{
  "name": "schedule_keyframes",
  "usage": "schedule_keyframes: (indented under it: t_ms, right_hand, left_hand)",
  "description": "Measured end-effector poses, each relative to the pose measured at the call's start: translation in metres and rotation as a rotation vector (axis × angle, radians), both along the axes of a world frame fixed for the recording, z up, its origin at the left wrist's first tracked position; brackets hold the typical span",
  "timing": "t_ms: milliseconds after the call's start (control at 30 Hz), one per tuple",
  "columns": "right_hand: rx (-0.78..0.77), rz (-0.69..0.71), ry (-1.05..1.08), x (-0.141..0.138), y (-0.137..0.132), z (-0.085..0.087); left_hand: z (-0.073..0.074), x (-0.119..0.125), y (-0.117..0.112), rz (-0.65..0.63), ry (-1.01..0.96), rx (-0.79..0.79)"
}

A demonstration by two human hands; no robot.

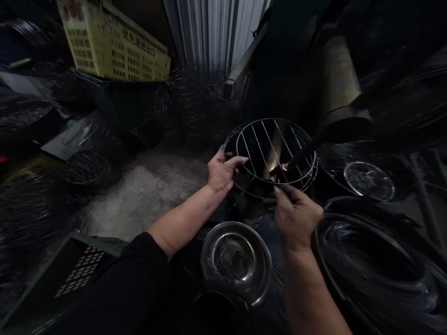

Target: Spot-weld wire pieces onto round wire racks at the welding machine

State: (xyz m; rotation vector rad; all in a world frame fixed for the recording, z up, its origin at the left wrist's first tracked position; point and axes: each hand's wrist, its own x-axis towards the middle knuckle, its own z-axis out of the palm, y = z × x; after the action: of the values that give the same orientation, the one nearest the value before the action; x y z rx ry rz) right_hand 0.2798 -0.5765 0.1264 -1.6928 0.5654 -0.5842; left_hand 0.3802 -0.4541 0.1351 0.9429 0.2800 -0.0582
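A round wire rack [259,146], with two wire rings and several parallel bars, is held at a tilt in front of me. My left hand [222,171] grips its left rim, thumb on top and fingers curled underneath. At the near rim, my right hand [296,211] pinches the wire between thumb and fingers. A dark machine arm [307,148] reaches over the rack from the right, its copper-coloured tip near the bars by the near rim. Below the rack shows a brass-coloured rod [275,151]; whether either touches the wire is unclear.
A shiny metal dish [266,253] with thin wire pieces sits below my hands. Coiled wire [335,242] lies at right, beside a round metal piece [370,181]. A yellow crate [118,51] stands back left, a green crate [45,279] front left. A large cylinder [340,79] hangs upper right.
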Motion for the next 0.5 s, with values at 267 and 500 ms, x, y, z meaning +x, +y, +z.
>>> schedule_keyframes:
  t_ms: [267,500]
  right_hand:
    - [0.297,-0.133,-0.221,0.010,0.015,-0.010]
    - [0.319,-0.164,-0.271,0.021,0.016,-0.013]
  left_hand:
    - [0.004,0.012,-0.004,-0.009,-0.019,-0.021]
    - [0.004,0.025,-0.009,-0.049,-0.017,-0.032]
